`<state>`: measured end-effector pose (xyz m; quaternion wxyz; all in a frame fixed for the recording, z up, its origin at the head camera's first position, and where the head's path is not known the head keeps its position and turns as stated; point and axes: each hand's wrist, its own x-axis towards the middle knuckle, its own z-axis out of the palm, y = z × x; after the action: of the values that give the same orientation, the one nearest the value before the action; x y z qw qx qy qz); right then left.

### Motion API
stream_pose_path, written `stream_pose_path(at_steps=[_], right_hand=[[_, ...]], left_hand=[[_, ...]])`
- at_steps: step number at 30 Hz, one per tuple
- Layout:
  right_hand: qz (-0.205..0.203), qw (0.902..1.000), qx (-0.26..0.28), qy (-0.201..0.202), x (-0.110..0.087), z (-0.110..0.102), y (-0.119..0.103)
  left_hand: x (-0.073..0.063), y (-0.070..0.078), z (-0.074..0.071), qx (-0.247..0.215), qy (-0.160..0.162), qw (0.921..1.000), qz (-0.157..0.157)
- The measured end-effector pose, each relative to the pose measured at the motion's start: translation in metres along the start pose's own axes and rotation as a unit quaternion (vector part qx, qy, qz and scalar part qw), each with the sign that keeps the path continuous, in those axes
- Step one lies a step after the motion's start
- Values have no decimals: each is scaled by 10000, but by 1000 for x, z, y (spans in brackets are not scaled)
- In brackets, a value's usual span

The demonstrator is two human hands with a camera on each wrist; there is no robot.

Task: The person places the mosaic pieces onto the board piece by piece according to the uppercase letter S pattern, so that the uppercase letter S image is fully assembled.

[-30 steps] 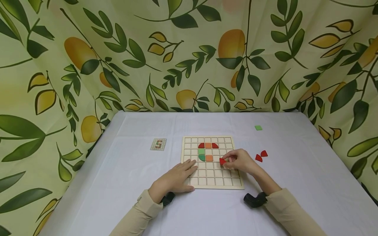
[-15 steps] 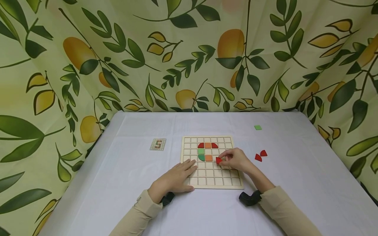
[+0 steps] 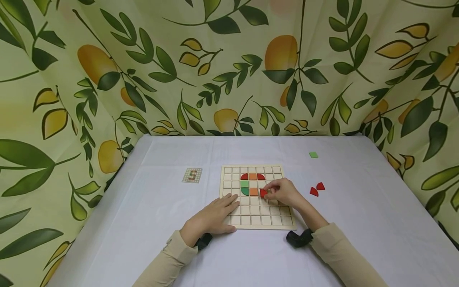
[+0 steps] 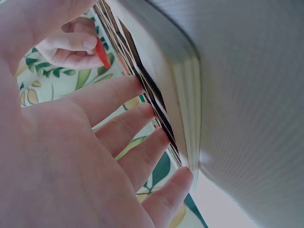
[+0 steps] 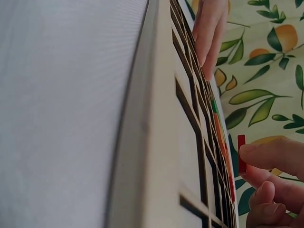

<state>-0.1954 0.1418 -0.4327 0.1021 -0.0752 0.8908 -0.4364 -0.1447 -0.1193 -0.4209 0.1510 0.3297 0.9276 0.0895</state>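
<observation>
A wooden grid board (image 3: pixel 259 225) lies on the white table. Set in its cells are two red quarter-round tiles (image 3: pixel 244 177), two orange square tiles (image 3: pixel 252 176), a light green square tile (image 3: pixel 244 183) and a dark green quarter-round tile (image 3: pixel 245 191). My right hand (image 3: pixel 285 192) pinches a red tile (image 3: pixel 263 193) between thumb and fingertips, just right of the lower orange tile; the right wrist view shows this red tile (image 5: pixel 242 154) edge-on above the board. My left hand (image 3: pixel 215 215) rests with spread, straight fingers on the board's left edge.
Right of the board lie two loose red quarter-round tiles (image 3: pixel 314 191), and farther back a light green square tile (image 3: pixel 313 155). A small card (image 3: pixel 192 175) with a coloured S on a grid lies to the left. A leaf-patterned curtain (image 3: pixel 229 79) stands behind the table.
My right hand has moved left and slightly away from me, carrying the red tile from the board's right part to beside the lower orange tile. My left hand has stayed in place.
</observation>
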Motion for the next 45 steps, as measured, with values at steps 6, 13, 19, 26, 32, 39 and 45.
stream_pose_path(at_steps=[6,13,19,26,32,39,45], right_hand=[[-116,9998,-165,51,3,1,1],[-35,9996,-257,114,5,3,-1],[-9,9995,-294,121,7,3,-1],[103,9992,-351,152,8,3,-2],[108,9990,-413,161,9,4,-1],[128,9989,-419,192,10,5,-1],[67,9989,-409,195,10,5,-3]], left_hand=[[1,0,0,6,13,10000,-3],[1,0,1,-13,15,10000,-12],[2,0,1,-22,0,10000,-53],[1,1,0,-5,4,10000,-43],[0,1,0,-31,-15,10000,-52],[0,0,0,-51,8,10000,-50],[-1,1,0,-44,-18,10000,-73]])
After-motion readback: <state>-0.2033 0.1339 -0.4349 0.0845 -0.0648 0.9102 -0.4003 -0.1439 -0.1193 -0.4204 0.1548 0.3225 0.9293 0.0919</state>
